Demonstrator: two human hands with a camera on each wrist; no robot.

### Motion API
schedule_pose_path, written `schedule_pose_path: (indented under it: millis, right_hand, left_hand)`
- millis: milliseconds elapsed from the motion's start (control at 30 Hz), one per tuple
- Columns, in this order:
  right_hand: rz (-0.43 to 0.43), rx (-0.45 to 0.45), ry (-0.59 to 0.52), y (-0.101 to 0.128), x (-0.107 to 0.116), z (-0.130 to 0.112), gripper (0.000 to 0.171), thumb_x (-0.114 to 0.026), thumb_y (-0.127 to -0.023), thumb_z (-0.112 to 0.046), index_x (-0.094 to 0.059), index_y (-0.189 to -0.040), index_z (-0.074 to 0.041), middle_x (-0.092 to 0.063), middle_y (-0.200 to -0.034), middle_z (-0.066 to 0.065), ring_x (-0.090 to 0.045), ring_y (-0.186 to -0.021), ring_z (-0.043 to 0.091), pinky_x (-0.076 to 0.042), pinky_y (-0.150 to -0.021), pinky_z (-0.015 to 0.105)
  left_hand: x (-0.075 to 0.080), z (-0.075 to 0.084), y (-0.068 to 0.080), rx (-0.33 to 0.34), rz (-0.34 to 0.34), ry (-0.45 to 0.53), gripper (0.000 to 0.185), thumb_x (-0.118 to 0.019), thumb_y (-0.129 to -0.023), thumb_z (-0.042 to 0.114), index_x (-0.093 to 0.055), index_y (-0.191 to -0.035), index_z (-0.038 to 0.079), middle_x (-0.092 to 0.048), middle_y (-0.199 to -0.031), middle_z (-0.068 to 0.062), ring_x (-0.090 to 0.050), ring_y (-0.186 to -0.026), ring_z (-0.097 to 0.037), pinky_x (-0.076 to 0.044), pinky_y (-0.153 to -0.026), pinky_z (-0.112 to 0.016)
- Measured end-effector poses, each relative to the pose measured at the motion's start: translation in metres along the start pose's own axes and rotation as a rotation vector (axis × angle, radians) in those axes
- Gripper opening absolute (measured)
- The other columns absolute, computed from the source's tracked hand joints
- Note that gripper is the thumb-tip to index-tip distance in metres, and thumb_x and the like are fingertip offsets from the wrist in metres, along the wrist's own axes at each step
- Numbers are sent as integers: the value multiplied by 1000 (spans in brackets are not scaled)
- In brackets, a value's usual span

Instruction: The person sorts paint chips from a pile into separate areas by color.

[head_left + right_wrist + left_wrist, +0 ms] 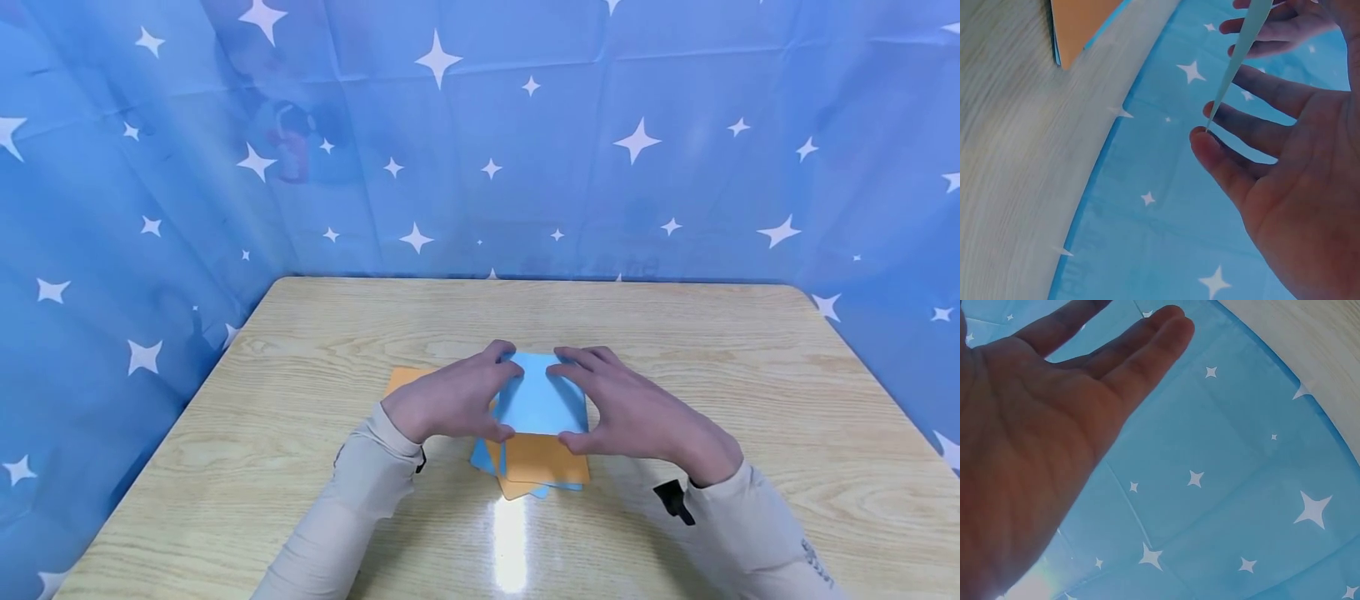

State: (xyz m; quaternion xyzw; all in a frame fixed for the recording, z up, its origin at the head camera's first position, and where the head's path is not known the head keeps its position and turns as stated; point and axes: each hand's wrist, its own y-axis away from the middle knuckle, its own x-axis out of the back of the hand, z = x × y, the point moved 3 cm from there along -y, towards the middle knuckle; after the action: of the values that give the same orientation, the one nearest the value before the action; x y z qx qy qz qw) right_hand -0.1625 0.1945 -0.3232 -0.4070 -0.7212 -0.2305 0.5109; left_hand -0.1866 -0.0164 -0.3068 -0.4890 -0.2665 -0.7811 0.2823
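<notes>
A light blue sheet of paper [540,396] is held up between both hands in the head view. My left hand [457,396] grips its left side, with the thumb at the near edge and fingers at the far edge. On the opposite side my right hand [645,412] grips it the same way. Seen nearly edge-on in the right wrist view, the sheet [1239,62] runs between the right thumb and fingers. The left wrist view shows the left palm [1035,444] and fingers; the sheet is out of sight there.
Under the sheet, orange paper [543,458] and blue paper lie in a loose, fanned pile on the wooden table [750,375]. Another orange piece [405,378] pokes out behind the left wrist. A blue curtain with white stars [480,192] hangs around the table's far and side edges.
</notes>
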Motion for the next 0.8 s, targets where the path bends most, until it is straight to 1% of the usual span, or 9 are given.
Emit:
schedule_pose_path:
  millis: [133, 300, 433, 533, 667, 733, 800]
  right_hand:
    - [11, 5, 6, 3, 6, 5, 69, -82, -83, -36, -57, -142, -13, -43, -157, 10, -42, -140, 34, -47, -103, 53]
    - [23, 4, 16, 9, 13, 15, 69, -83, -82, -36, -57, -142, -16, -43, -157, 9, -42, -140, 34, -44, -104, 56]
    - [26, -18, 13, 18, 22, 25, 69, -84, -81, -35, -56, -142, -17, -42, -158, 9, -40, -141, 34, -44, -104, 57]
    - [16, -35, -3, 26, 30, 31, 68, -83, -84, -36, -56, -143, -18, -40, -160, 9, -38, -142, 35, -44, -103, 58]
    - [6, -52, -20, 39, 42, 42, 64, -81, -86, -40, -57, -142, -21, -39, -160, 8, -36, -142, 35, -44, -100, 59]
    - [7, -53, -20, 45, 48, 48, 63, -81, -86, -42, -57, -141, -21, -39, -159, 9, -36, -141, 36, -45, -98, 60]
    - [12, -61, -18, 51, 53, 53, 63, -83, -85, -40, -58, -140, -22, -40, -159, 9, -37, -141, 37, -45, -97, 61]
  left_hand:
    - [1, 3, -4, -6, 11, 13, 68, -82, -87, 31, -55, -143, 5, -35, -159, -15, -61, -116, -22, -52, -98, -33]
    - [2, 11, -14, -34, 16, -5, 66, -81, -87, 33, -56, -142, 6, -36, -159, -17, -59, -120, -22, -51, -99, -31]
    - [5, 22, -26, -59, 16, -24, 67, -81, -87, 34, -57, -143, 6, -36, -160, -18, -59, -123, -22, -50, -99, -29]
    - [6, 31, -36, -70, 12, -37, 68, -81, -87, 36, -56, -144, 7, -36, -160, -17, -60, -122, -21, -50, -99, -28]
    - [5, 43, -50, -81, 8, -30, 71, -81, -88, 37, -54, -146, 7, -35, -161, -15, -59, -122, -19, -49, -100, -26]
    - [3, 50, -57, -89, 12, -24, 71, -81, -88, 36, -53, -147, 8, -35, -160, -15, -59, -120, -18, -49, -99, -25]
    - [2, 56, -64, -101, 15, -26, 71, -81, -88, 36, -53, -147, 8, -35, -160, -15, -58, -119, -17, -49, -98, -23]
